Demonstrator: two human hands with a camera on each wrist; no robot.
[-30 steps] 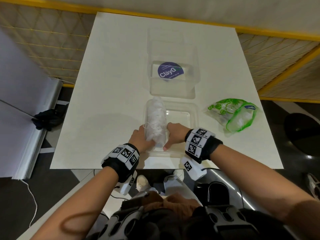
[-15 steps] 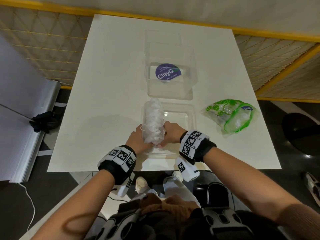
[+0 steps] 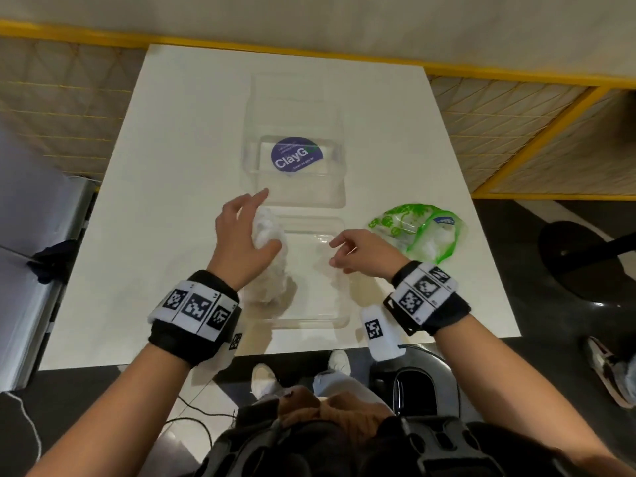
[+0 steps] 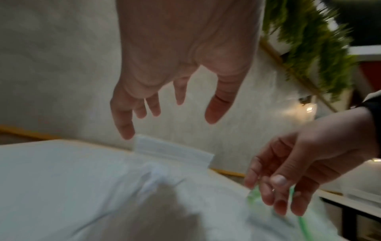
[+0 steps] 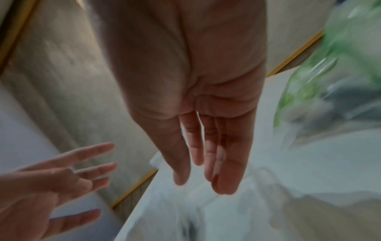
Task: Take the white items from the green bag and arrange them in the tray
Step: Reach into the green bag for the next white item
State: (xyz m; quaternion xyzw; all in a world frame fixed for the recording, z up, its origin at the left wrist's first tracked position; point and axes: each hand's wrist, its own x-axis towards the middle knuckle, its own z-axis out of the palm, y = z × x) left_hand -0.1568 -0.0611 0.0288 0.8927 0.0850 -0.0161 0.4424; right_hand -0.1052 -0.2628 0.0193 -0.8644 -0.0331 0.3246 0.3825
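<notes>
A clear plastic tray (image 3: 318, 304) sits near the table's front edge. A crumpled bundle of white items (image 3: 273, 287) lies along its left side, blurred in the left wrist view (image 4: 154, 176). My left hand (image 3: 249, 222) hovers over the bundle's far end, fingers spread and holding nothing (image 4: 169, 114). My right hand (image 3: 344, 253) hangs over the tray's right half with fingers loose and empty (image 5: 202, 179). The green bag (image 3: 420, 232) lies right of the tray with white items still inside, and shows blurred in the right wrist view (image 5: 329, 73).
A clear lid with a purple ClayGo sticker (image 3: 297, 156) stands just behind the tray. The white table (image 3: 172, 201) ends at its front edge close below the tray. Yellow-framed mesh panels (image 3: 516, 132) flank the table.
Both hands have let go of the white bundle, which now lies in the tray's left side. The left hand rose toward its far end; the right hand drew off to the right.
</notes>
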